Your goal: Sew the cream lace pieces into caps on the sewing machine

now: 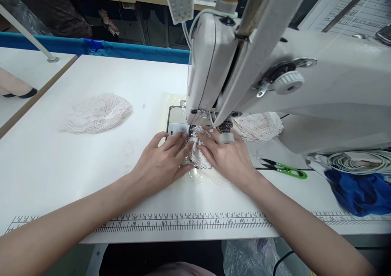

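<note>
A piece of white lace [200,155] lies under the needle area of the sewing machine [210,64]. My left hand [165,155] rests at its left edge, fingers stretched out flat beside the metal needle plate [177,117]. From the right, my right hand [227,155] presses on the same lace with its fingers spread, partly behind the machine's presser knob. Both hands are open and lie on the work rather than grasping it. The needle tip itself is hard to make out between the fingers.
A lace stack [100,113] lies on the left of the table, with more lace pieces [259,126] behind my right hand. Green thread snips [285,168], a blue cloth [360,190] and coiled cord [360,162] are at right. A printed ruler [183,222] runs along the front edge.
</note>
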Motion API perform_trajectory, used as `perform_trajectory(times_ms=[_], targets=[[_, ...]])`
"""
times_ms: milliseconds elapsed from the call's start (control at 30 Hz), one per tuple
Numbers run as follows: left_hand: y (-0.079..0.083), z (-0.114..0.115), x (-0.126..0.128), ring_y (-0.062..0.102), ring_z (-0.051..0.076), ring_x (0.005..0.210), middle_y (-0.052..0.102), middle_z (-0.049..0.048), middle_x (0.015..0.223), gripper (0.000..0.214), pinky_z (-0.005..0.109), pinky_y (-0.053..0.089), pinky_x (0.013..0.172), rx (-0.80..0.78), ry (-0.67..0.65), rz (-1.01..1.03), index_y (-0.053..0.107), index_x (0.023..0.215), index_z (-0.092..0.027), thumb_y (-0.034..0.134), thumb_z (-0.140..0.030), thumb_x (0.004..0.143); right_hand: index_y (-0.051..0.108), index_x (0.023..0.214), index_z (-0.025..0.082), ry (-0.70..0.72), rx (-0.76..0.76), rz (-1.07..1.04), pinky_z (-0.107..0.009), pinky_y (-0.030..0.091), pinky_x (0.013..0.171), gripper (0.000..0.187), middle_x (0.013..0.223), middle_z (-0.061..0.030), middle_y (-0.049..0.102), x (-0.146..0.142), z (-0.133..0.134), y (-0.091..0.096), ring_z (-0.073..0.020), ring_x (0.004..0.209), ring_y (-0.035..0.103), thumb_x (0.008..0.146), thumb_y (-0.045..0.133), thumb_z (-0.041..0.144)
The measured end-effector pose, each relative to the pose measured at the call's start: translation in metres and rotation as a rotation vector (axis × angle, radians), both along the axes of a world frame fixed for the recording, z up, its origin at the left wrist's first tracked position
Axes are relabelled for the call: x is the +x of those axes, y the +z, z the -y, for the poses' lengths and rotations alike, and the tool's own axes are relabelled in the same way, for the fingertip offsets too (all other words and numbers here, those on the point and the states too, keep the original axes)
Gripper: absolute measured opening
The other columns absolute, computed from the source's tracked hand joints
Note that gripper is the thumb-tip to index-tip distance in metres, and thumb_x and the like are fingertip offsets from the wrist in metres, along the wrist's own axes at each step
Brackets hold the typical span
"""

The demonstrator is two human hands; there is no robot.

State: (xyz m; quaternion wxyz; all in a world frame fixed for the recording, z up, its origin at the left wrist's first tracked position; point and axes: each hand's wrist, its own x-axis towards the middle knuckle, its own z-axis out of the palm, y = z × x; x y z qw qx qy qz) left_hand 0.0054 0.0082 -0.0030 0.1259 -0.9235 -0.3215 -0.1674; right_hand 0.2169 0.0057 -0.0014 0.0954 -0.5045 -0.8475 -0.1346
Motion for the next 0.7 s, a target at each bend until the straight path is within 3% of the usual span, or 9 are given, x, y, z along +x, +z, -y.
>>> perform_trajectory(times_ms=[233,333,400,533,700], targets=[[0.0,0.0,0.001,0.056,0.026,0.124,0.065,0.0121,0.127,0.04,0.042,0.041,0.099,-0.006,0.007,0.01,0.058,0.128,-0.013,0.047,-0.038,0.099,0.072,0.104,0.019,0.083,-0.007,-0.063,-0.035,0.04,0.08,0.029,0.094,-0.0067,0.074,0.002,0.007,0.017,-0.0208,0.086,0.063,0.1,0.046,0.031],[0.002,0.001,0.001,0.058,0.026,0.122,0.065,0.013,0.127,0.039,0.042,0.043,0.096,0.014,0.011,0.0,0.06,0.125,-0.012,0.048,-0.038,0.099,0.071,0.103,0.02,0.095,-0.163,-0.143,-0.03,0.039,0.063,0.029,0.092,-0.0039,0.072,0.001,0.015,0.028,-0.0174,0.075,0.063,0.093,0.057,0.044],[0.004,0.001,0.001,0.06,0.026,0.116,0.065,0.0122,0.126,0.036,0.042,0.044,0.093,0.006,0.005,-0.006,0.061,0.123,-0.012,0.049,-0.035,0.098,0.07,0.102,0.022,0.066,-0.279,-0.167,-0.028,0.035,0.055,0.023,0.098,-0.0021,0.07,-0.001,0.019,0.031,-0.0145,0.069,0.062,0.092,0.061,0.041],[0.012,-0.007,0.001,0.062,0.024,0.108,0.068,0.0087,0.118,0.033,0.043,0.043,0.093,-0.081,-0.078,-0.026,0.062,0.121,-0.013,0.048,-0.021,0.093,0.068,0.097,0.021,0.001,-0.366,-0.292,-0.025,0.034,0.053,0.017,0.094,-0.0005,0.068,-0.001,0.018,0.028,-0.0112,0.065,0.06,0.097,0.051,0.023],[0.015,-0.028,0.009,0.063,0.022,0.1,0.07,0.0052,0.106,0.028,0.041,0.044,0.091,-0.253,-0.053,0.024,0.068,0.109,-0.018,0.046,-0.02,0.091,0.065,0.103,0.013,-0.043,-0.346,-0.459,-0.025,0.038,0.056,0.023,0.078,-0.0029,0.067,0.001,0.011,0.023,-0.0125,0.059,0.057,0.1,0.046,0.026]])
